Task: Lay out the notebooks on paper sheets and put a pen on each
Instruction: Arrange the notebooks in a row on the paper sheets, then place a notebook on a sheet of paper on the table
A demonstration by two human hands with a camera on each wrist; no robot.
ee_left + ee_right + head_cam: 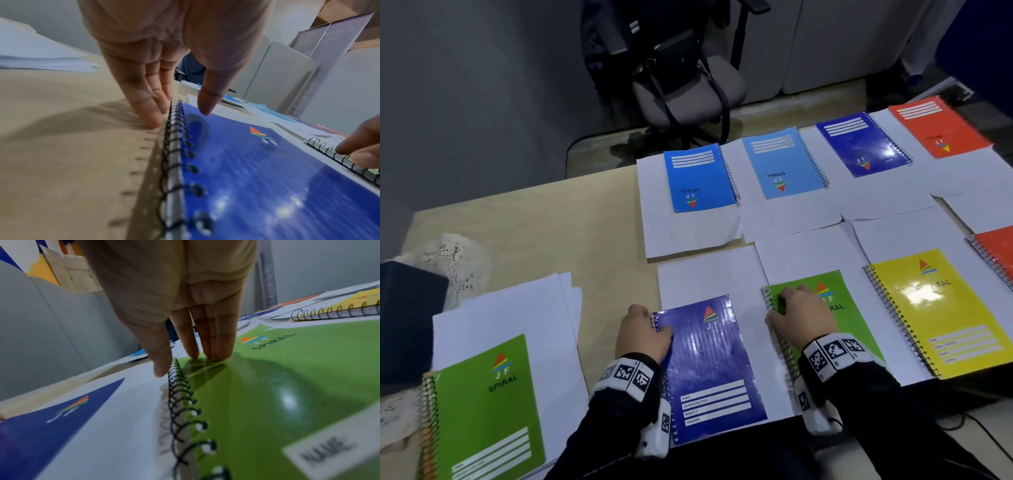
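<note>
The dark blue notebook (710, 366) lies on a paper sheet (705, 274) at the table's (558, 219) near edge. The left hand (642, 337) sits at its spiral corner, fingers straight, thumb above the cover, gripping nothing. Just beside it lies the green notebook (835, 329), where the right hand (799, 317) presses straight fingertips (216, 353) on the cover. A yellow notebook (941, 311) follows.

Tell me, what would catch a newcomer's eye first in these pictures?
Probably the bright spiral notebooks laid on white paper sheets in two rows across the table. Nearest the person, the left hand touches the spiral edge of a dark blue notebook, while the right hand rests straight fingers on a green notebook beside it. At the left, another green notebook lies on a stack of spare sheets.
</note>
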